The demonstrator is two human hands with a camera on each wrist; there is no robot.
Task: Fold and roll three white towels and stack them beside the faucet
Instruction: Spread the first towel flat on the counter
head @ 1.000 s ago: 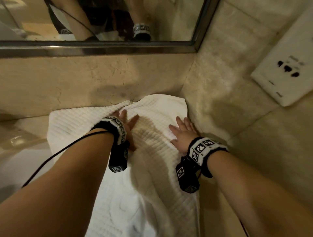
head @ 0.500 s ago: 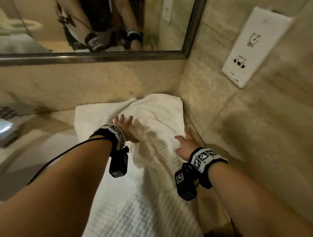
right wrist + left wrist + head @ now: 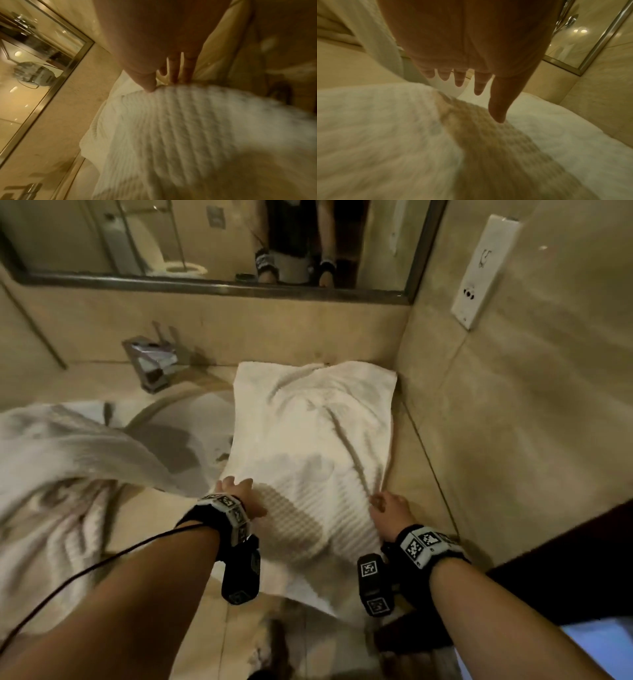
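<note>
Both hands lie at the near end of a folded white towel [image 3: 308, 440] spread lengthways on the stone counter [image 3: 164, 522]. Left hand [image 3: 239, 496] sits on the towel's left edge with fingers [image 3: 458, 79] straight and spread, thumb pointing down toward the weave, holding nothing. Right hand [image 3: 388, 508] is at the towel's right edge; from the wrist view its thumb and fingers [image 3: 175, 70] reach down onto the raised fold there, but whether they pinch the cloth or only press it I cannot tell.

Taking the faucet [image 3: 150, 364] as the landmark: the counter runs beneath and to both sides of it. The mirror [image 3: 205, 241] hangs on the wall above and behind it, showing the person's legs and wristbands. The folded towel lies just to the right of the faucet, its far end against the back wall, its right side near the side wall, its near end hanging over the counter's front. A second, crumpled white towel [image 3: 58, 460] is heaped to the left of and nearer than the faucet. The sink basin [image 3: 191, 419] curves just in front of the faucet, between the two towels. A white wall plate [image 3: 479, 272] is mounted far right of the faucet, high on the side wall.
</note>
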